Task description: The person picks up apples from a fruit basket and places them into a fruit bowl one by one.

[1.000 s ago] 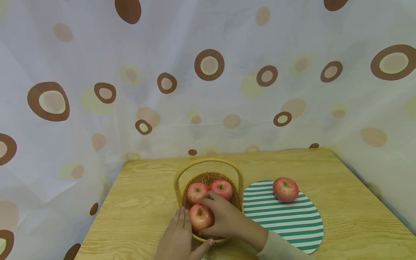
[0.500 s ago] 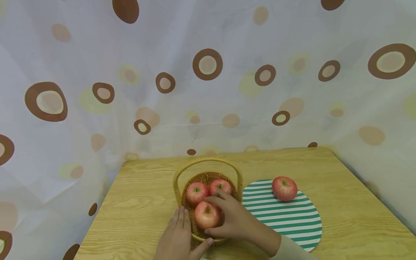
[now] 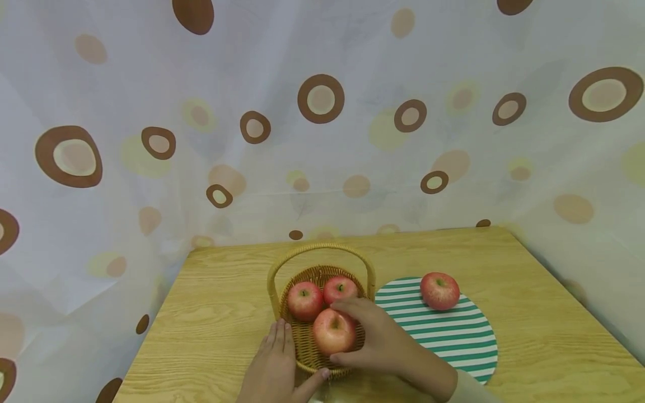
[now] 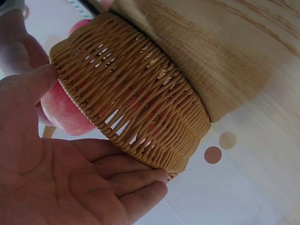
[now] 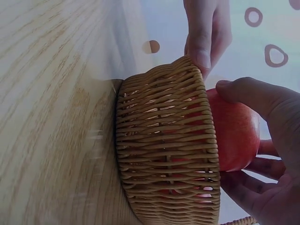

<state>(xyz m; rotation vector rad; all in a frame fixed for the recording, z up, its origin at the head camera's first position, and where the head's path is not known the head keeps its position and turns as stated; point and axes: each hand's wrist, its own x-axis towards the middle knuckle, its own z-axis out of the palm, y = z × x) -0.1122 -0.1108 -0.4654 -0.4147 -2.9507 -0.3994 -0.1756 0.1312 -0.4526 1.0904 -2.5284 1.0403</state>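
Observation:
A wicker basket [image 3: 308,350] with an arched handle stands on the table, two red apples [image 3: 304,301] at its back. My right hand [image 3: 383,341] grips a third apple [image 3: 334,333] at the front right inside the basket, thumb on the near side and fingers round the far side. In the right wrist view this apple [image 5: 234,131] rises above the woven rim. My left hand [image 3: 274,364] rests against the basket's left front, fingers straight. The left wrist view has its thumb [image 4: 42,82] on the rim and its fingers [image 4: 131,180] along the basket [image 4: 136,93].
Right of the basket lies an oval mat [image 3: 443,341] with green and white stripes. Another red apple [image 3: 440,291] sits on its back edge. A wooden table [image 3: 216,313] carries everything, and a spotted cloth [image 3: 322,157] hangs behind and at both sides.
My right hand has shifted the front apple to the right within the basket, away from my left hand. The left hand keeps its place at the basket's side.

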